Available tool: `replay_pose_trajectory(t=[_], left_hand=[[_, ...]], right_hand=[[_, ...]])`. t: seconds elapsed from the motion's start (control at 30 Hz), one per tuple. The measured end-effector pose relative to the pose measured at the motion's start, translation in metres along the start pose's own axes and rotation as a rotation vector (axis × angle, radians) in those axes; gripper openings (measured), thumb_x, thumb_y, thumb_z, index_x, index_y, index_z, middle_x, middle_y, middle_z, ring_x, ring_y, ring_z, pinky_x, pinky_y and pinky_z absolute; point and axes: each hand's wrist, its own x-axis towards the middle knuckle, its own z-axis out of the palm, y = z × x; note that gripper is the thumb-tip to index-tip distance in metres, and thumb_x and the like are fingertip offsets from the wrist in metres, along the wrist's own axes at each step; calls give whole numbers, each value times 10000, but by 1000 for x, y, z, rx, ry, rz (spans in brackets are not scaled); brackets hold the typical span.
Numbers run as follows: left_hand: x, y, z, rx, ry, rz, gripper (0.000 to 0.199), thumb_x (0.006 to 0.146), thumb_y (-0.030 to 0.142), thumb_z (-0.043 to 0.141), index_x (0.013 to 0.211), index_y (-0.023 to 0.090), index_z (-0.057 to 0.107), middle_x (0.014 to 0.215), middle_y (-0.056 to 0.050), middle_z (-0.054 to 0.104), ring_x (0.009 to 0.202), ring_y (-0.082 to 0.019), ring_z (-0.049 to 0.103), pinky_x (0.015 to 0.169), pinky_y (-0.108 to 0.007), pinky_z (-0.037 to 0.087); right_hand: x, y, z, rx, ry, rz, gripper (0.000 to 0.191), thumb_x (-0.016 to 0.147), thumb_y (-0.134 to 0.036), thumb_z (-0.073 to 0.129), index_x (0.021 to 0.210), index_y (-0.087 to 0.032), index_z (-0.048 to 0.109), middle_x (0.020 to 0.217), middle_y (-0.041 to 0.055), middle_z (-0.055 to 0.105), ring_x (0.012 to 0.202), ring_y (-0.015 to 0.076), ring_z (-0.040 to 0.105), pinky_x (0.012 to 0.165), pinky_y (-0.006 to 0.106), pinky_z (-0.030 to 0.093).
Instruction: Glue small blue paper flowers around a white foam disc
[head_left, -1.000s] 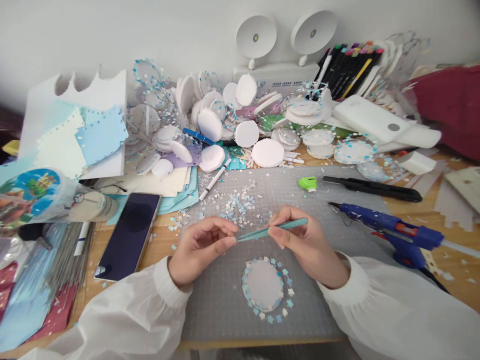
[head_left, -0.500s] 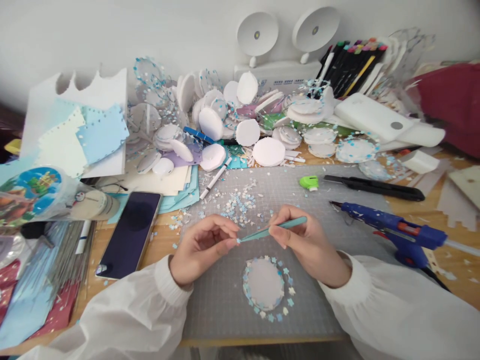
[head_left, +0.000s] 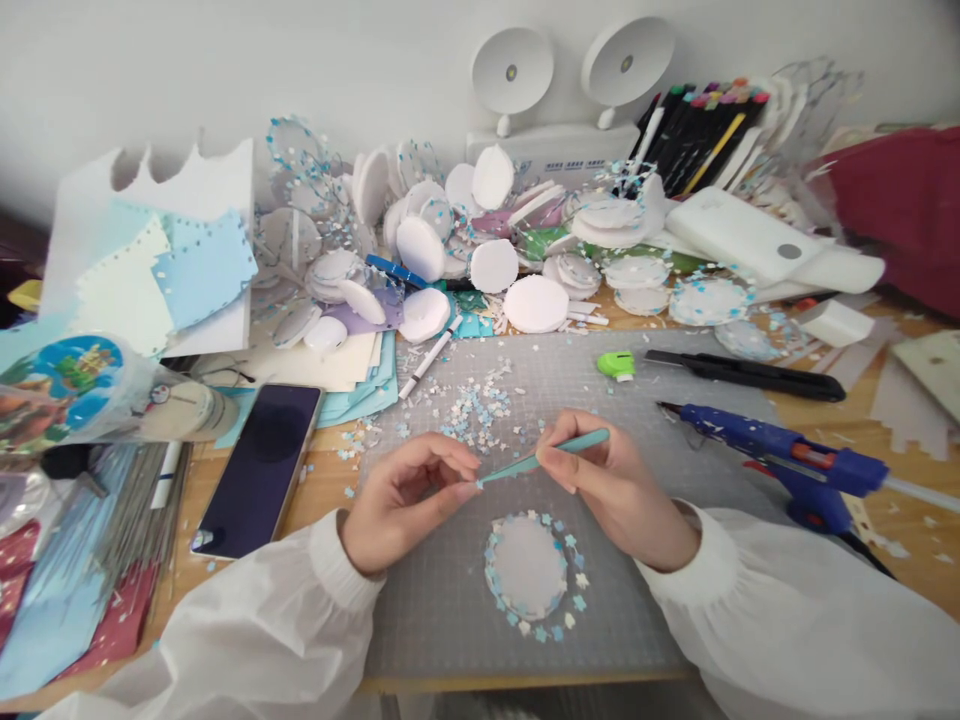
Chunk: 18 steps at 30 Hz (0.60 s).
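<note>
Teal tweezers [head_left: 544,457] are pinched in my right hand [head_left: 611,485], their tips pointing left. At those tips is a tiny pale blue piece [head_left: 480,484], touching the thumb of my left hand [head_left: 412,500]. My left hand's thumb and index finger are close together around the tips; whether they grip the piece is too small to tell. Below the hands, a round white disc [head_left: 529,568] edged with small blue and white flowers lies on the grey cutting mat [head_left: 435,630]. A loose arc of little flowers curves along its right side.
Small paper flowers [head_left: 480,410] are scattered beyond my hands. A blue glue gun [head_left: 772,445], black cutter [head_left: 750,375] and green item [head_left: 616,365] lie right. A phone [head_left: 259,470] and plastic cup [head_left: 67,385] stand left. White discs [head_left: 536,303] pile up behind.
The view has shifted very slightly. My left thumb and index fingertips are a little closer around the tweezer tips; otherwise both hands hold nearly the same pose.
</note>
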Motion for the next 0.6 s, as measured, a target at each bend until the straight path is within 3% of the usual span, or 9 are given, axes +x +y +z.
replay_pose_trajectory(t=[0.6], left_hand=[[0,-1,0,19,-22,-1,90,802,121,684,886,144,659,800,-43,643,684,-101,570,624,-191,464]], right_hand=[[1,-3,1,-10,9,28,320,740,-412,736,679,-201,502,539,-58,437,550,104,364,551,277,244]])
